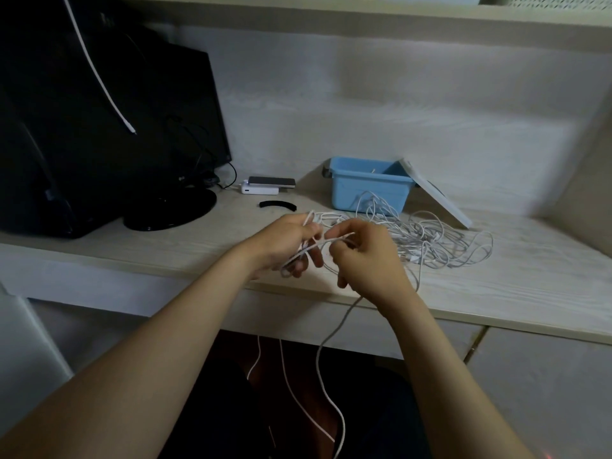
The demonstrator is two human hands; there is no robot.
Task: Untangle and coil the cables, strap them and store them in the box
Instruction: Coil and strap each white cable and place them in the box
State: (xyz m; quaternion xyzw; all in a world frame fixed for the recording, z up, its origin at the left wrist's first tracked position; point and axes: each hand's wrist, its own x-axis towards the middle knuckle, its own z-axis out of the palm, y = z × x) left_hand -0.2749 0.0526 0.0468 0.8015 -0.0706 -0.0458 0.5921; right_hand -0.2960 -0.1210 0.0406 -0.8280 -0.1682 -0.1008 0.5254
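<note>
Both hands grasp one white cable [331,339]: left hand [284,243] grips its loops, right hand [367,260] pinches a strand. Tangled cables [430,240] lie near the blue box [367,187].

Nothing legible; monitor badge [181,184] perhaps a logo

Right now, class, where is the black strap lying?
In the head view, the black strap lies on the desk left of centre, between the monitor base and the blue box, just in front of the white power bank.
</note>
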